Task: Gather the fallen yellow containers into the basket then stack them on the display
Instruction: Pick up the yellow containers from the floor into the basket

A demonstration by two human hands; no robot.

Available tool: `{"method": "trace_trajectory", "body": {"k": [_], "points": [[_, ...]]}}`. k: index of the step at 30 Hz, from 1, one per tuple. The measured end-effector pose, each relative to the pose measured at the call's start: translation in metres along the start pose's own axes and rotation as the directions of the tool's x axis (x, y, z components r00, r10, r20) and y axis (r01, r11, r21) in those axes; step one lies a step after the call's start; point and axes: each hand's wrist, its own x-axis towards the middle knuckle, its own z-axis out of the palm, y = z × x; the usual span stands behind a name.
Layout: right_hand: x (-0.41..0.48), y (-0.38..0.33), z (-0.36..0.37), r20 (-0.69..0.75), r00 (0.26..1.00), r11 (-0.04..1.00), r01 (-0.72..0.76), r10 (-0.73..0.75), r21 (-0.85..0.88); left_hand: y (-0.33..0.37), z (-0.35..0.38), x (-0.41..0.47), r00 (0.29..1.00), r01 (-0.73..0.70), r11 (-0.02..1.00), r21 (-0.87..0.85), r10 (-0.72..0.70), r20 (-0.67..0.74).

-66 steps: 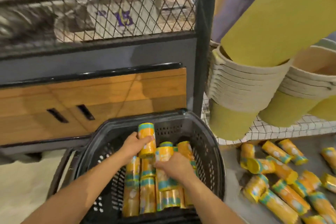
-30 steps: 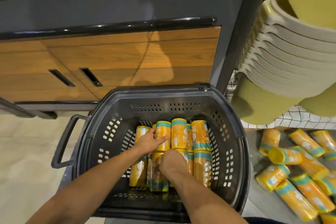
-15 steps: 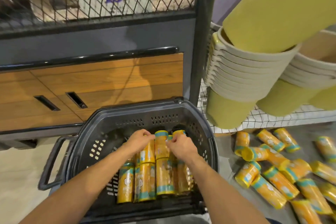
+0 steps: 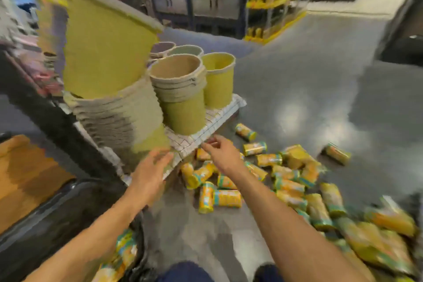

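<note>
The left hand is stretched forward with its fingers spread and relaxed, holding nothing; it is blurred, and it hovers in front of the near corner of a low white wire shelf. The right hand is held out just beside it, fingers loosely extended toward the shelf edge and likewise empty, above the nearest of the yellow containers. These lie scattered on the grey floor, all on their sides, in a loose band from below the shelf edge to the lower right corner of the view. Their long axes point every way: one under the right forearm lies crosswise, its neighbour touches it and points away from the person, and many others lie slantwise. Two lie apart from the rest, one near the shelf's far end and one farther right. At lower left is the dark rim of the basket, with more containers lying inside it, too blurred to tell how they point. On the shelf stand nested yellow woven bins, upright, and a taller tilted stack to their left. Store shelving lines the background.
</note>
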Motion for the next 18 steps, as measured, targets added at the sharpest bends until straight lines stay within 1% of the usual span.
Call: {"method": "trace_trajectory", "body": {"k": [3,6,8,10,12,15,18], "points": [[-0.015,0.076,-0.069,-0.176,0.978,0.994,-0.100,0.108,0.052,0.009,0.094,0.010,0.988,-0.036,0.999,0.024,0.032,0.148],[-0.040,0.151,-0.116,-0.313,0.920,0.972,-0.210,0.234,0.107,-0.005,0.182,0.015,0.950,-0.101,0.992,0.070,0.076,0.301],[-0.054,0.197,-0.131,-0.353,0.881,0.949,-0.290,0.314,0.121,-0.020,0.230,0.015,0.906,-0.105,0.992,0.074,0.064,0.418],[-0.065,0.239,-0.136,-0.376,0.851,0.930,-0.343,0.368,0.132,-0.037,0.272,0.012,0.870,-0.089,0.994,0.066,0.045,0.491],[-0.072,0.276,-0.133,-0.403,0.817,0.910,-0.385,0.412,0.152,-0.062,0.304,0.012,0.843,-0.099,0.992,0.078,0.042,0.536],[-0.077,0.322,-0.122,-0.425,0.761,0.870,-0.455,0.491,0.190,-0.114,0.331,0.020,0.832,-0.104,0.985,0.141,0.009,0.554],[-0.076,0.358,-0.107,-0.432,0.718,0.834,-0.516,0.545,0.194,-0.171,0.340,0.037,0.836,-0.045,0.982,0.182,-0.063,0.545]]}}
